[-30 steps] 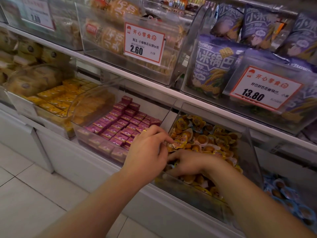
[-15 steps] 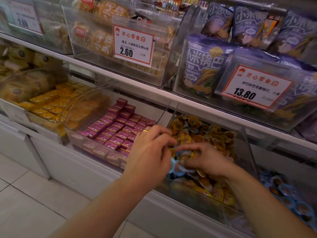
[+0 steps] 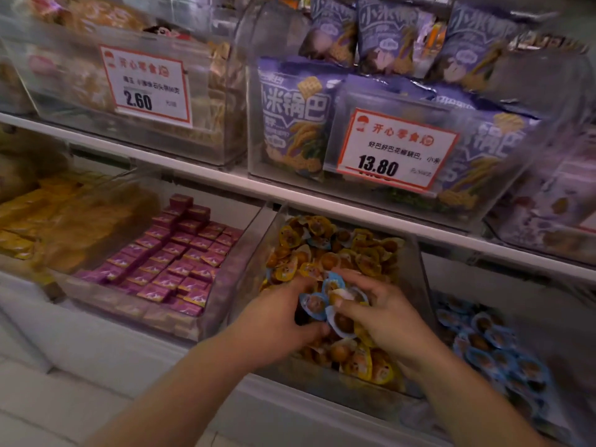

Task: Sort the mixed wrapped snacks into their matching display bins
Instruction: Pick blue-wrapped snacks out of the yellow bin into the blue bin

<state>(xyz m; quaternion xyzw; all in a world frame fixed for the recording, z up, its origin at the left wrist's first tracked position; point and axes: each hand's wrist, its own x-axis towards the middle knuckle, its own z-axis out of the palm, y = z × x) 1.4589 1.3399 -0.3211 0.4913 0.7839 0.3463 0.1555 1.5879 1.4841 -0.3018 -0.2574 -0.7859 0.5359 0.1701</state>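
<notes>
A clear bin (image 3: 416, 285) on the lower shelf holds several yellow-wrapped snacks (image 3: 364, 253). Both hands hover over its front half. My left hand (image 3: 277, 321) grips a blue-wrapped snack (image 3: 314, 304) between thumb and fingers. My right hand (image 3: 387, 314) pinches another blue-wrapped snack (image 3: 342, 321) right beside it, with one more blue wrapper (image 3: 332, 283) showing above the fingertips. To the right, a neighbouring bin (image 3: 445, 272) is filled with blue-wrapped snacks (image 3: 490, 346).
Left of the yellow bin stands a bin of purple boxed snacks (image 3: 180, 256), then one with yellow bars (image 3: 29, 221). The upper shelf carries purple bags (image 3: 293, 117) and price tags reading 2.60 (image 3: 145, 85) and 13.80 (image 3: 393, 150). White floor tiles lie below left.
My right hand came up out of the yellow snacks holding blue-wrapped ones. My left hand closed in and took hold of one. The view shifted slightly right.
</notes>
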